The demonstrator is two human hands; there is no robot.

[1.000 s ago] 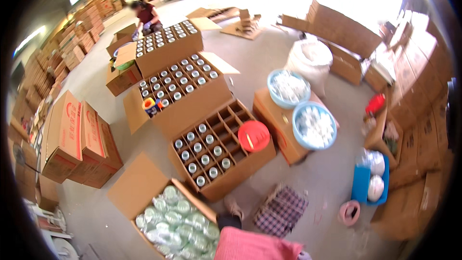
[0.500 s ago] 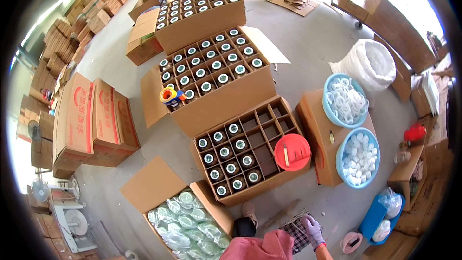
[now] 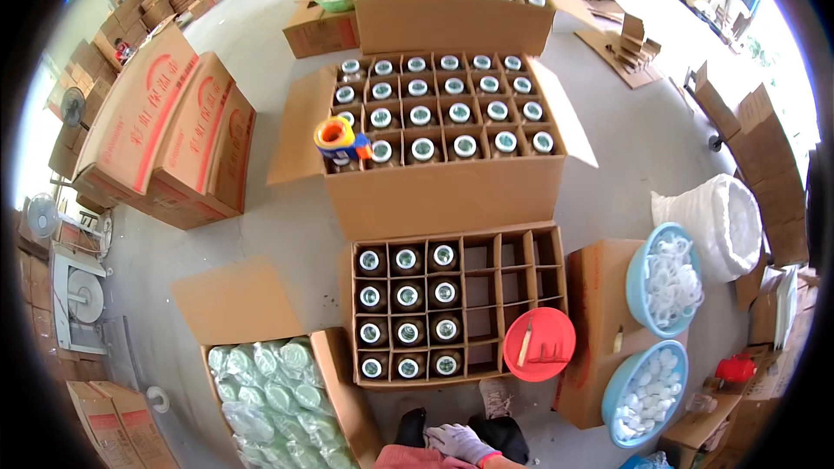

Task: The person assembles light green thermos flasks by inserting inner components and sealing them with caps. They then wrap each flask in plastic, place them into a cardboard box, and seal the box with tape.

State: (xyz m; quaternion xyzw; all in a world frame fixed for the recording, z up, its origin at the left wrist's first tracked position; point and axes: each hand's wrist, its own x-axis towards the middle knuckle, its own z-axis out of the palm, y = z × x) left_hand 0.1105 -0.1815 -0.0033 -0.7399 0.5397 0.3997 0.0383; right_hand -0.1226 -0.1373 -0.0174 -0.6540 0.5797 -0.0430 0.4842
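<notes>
The right hand [image 3: 463, 443], in a pale cloth glove with a pink cuff, is low down by the lap, with its fingers pointing left, close together and a little bent. It lies against the dark trousers [image 3: 506, 436] and next to some rosy pink cloth [image 3: 410, 458], but I cannot tell if it has hold of anything under it. The left hand does not show, so I cannot tell how open it is or what it holds. Just past the feet is a brown cardboard box with card dividers [image 3: 479, 293], sitting on the grey floor [image 3: 295, 208]. Clear glass jars with pale round rims [image 3: 407, 296] stand upright in its three left rows, four in each. A round red plastic dish [image 3: 556, 326] rests on its near right corner, with a small wooden-handled tool [image 3: 525, 344] in it. To the left is an open cardboard box [image 3: 343, 391] full of green, plastic-wrapped things [image 3: 280, 395]. Half a second ago, the right hand was out to the right, at a dark checked cloth; now it is in by the lap. The view has turned, so the divided box looks straighter. The red dish stays on the same corner, and the jars stay in their places.
</notes>
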